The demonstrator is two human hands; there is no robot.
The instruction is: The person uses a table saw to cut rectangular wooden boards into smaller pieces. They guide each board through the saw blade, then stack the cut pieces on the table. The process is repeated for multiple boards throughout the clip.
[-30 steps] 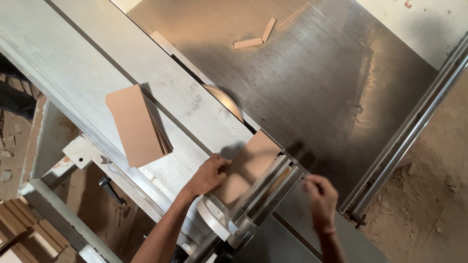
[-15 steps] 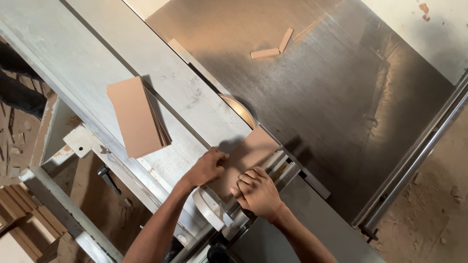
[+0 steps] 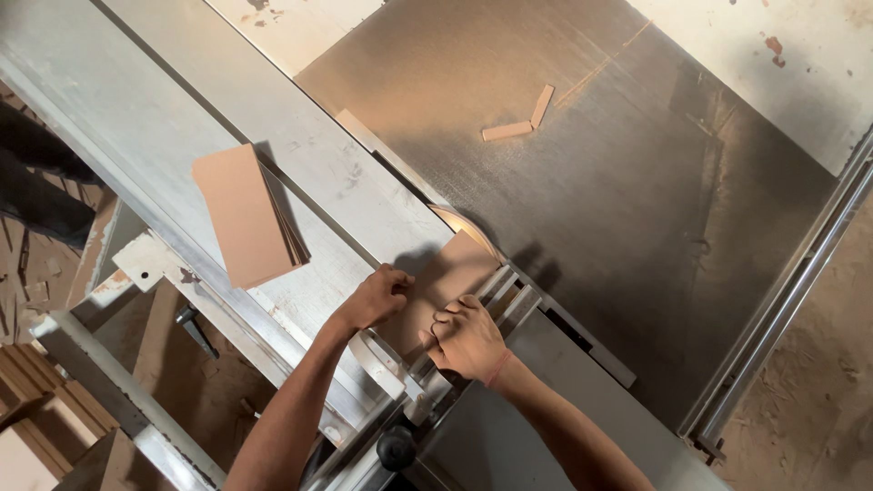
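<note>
Two hands pressed one flat tan rectangular board (image 3: 447, 277) against the saw table: left hand (image 3: 380, 296) curled on its left edge, right hand (image 3: 468, 336) fisted on its near edge, beside the blade.

Thin tan board (image 3: 443, 284) flat on saw table, far corner at blade, pinned under both hands.

Warm, even light falls from the upper right, giving a soft sheen rather than glare on the steel saw table (image 3: 637, 209), casting short dark shadows left of the board stack (image 3: 244, 216) and beyond both hands, with sharp focus throughout.
</note>
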